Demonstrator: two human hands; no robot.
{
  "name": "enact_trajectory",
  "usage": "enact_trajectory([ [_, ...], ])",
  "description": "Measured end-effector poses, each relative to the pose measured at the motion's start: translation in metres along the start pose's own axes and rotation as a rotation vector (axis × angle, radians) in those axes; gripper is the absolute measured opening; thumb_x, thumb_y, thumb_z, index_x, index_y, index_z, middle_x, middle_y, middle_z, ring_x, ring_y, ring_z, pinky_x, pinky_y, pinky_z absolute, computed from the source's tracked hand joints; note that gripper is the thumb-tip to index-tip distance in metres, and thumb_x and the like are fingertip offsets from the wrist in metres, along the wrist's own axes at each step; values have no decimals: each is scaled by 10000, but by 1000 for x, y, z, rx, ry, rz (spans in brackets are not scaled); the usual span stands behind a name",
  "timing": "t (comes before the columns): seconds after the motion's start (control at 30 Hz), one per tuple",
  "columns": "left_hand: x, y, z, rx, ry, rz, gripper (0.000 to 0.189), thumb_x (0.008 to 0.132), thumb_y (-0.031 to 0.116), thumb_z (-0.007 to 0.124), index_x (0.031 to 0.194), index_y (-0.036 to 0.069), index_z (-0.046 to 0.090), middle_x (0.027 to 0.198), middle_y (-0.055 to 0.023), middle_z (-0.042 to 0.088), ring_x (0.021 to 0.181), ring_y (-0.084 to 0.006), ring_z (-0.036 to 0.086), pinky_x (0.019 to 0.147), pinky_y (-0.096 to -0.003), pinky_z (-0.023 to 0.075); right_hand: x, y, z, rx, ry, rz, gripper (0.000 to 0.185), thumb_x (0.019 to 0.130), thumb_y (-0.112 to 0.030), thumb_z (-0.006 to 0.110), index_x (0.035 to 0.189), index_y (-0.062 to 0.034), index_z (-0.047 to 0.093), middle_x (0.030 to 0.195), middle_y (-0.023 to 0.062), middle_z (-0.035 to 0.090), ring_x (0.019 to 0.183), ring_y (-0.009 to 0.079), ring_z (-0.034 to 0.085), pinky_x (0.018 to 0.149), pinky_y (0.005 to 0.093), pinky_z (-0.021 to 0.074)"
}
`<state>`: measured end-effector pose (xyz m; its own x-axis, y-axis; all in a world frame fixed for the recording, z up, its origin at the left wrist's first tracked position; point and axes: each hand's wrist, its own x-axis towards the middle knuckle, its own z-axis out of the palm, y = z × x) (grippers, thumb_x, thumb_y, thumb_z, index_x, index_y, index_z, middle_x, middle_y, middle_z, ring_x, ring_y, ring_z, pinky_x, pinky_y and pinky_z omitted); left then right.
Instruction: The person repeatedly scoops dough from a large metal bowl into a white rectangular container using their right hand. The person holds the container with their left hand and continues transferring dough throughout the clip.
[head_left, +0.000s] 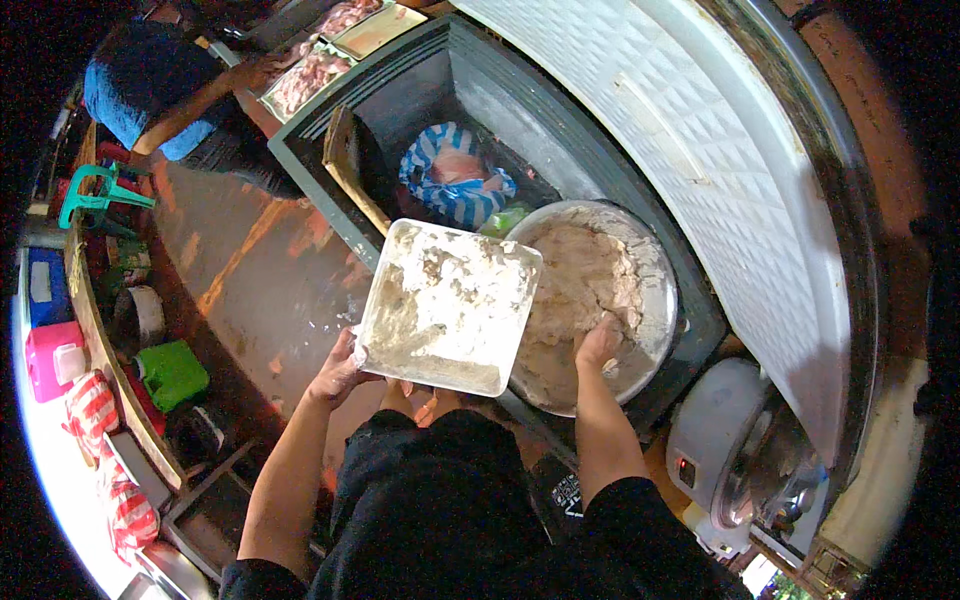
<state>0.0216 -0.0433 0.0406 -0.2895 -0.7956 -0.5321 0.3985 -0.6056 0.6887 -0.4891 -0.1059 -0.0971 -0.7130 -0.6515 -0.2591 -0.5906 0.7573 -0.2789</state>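
My left hand (339, 369) grips the lower left corner of a square white plastic tray (521, 315), holding it tilted in front of me. White flour-like powder and clumps (469, 289) coat the tray's inside. To the right, my right hand (601, 341) reaches into a round metal basin (661, 330). A pale, wet, batter-like mixture (574, 262) fills much of this basin, and its lumps may be coated meat. The fingertips of my right hand are hidden at the mixture, so their grip does not show. The tray overlaps the basin's left side in view.
Basin and a blue-striped plastic bag (442, 206) with pale contents sit in a grey open chest (510, 97). A wooden board (349, 169) leans at its left. Trays of raw meat (307, 82) stand beyond, near another person (165, 90). A rice cooker (709, 435) is at right.
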Motion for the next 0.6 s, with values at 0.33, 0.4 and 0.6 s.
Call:
enact_trajectory([
  [0.33, 5, -7, -23, 50, -138, -39, 832, 918, 355, 669, 1545, 148, 162, 1516, -99, 366, 1323, -333, 460, 993, -540, 464, -90, -96, -130, 406, -61, -346, 545, 859, -176, 689, 1334, 23, 509, 1236, 199, 614, 1089, 282, 623, 934, 387, 492],
  [0.4, 7, -5, -19, 88, -165, -30, 797, 947, 379, 620, 1554, 174, 146, 1545, -101, 318, 1344, -325, 437, 995, -526, 457, -120, -97, -142, 595, -239, -506, 493, 861, -111, 669, 1310, 28, 519, 1201, 173, 624, 1072, 248, 616, 923, 365, 492],
  [0.6, 16, -9, -30, 90, -366, 117, 767, 954, 313, 629, 1548, 197, 156, 1509, -103, 358, 1303, -306, 469, 980, -507, 469, -207, -168, -114, 245, -333, -1064, 337, 716, -12, 678, 1050, -58, 696, 1277, 239, 540, 1178, 418, 512, 1017, 470, 418],
])
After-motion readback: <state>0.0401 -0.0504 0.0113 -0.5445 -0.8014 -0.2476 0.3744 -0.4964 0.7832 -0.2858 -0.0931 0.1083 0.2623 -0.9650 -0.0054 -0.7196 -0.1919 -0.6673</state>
